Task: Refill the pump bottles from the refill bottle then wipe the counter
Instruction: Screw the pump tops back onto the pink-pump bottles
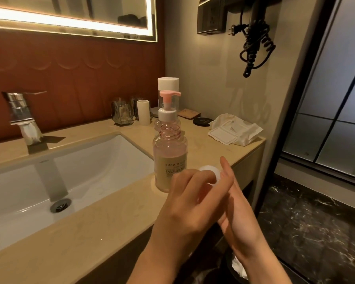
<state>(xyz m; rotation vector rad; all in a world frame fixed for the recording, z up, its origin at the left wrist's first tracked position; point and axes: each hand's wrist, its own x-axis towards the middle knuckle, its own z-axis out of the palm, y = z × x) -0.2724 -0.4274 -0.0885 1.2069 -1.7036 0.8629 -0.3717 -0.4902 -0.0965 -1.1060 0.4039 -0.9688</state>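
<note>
- Three bottles stand in a row on the worktop (111, 212): an open-necked pink bottle (169, 160) in front, one pump bottle (168, 113) behind it, and one white-capped bottle (168, 84) rearmost.
- One white cap (210, 171) sits between the two hands.
- The left hand (189, 193) is curled at the cap and blurred, so I cannot tell its grip.
- The right hand (234, 201) has straight fingers and holds nothing.

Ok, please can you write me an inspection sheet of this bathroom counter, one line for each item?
surface: beige counter, no spill seen; white sink on the left.
job's things: pink bottle upright, neck open; pump bottle behind it; white-capped bottle at the back; white cap by the hands.
clutter: wipes pack, black disc, glasses, tissue in tap.
grips: left hand fingers curled by the cap, blurred, hold unclear; right hand fingers straight.
cables: coiled black cord hangs on wall, plug loose.
surroundings: lit mirror, dark marble floor.
</note>
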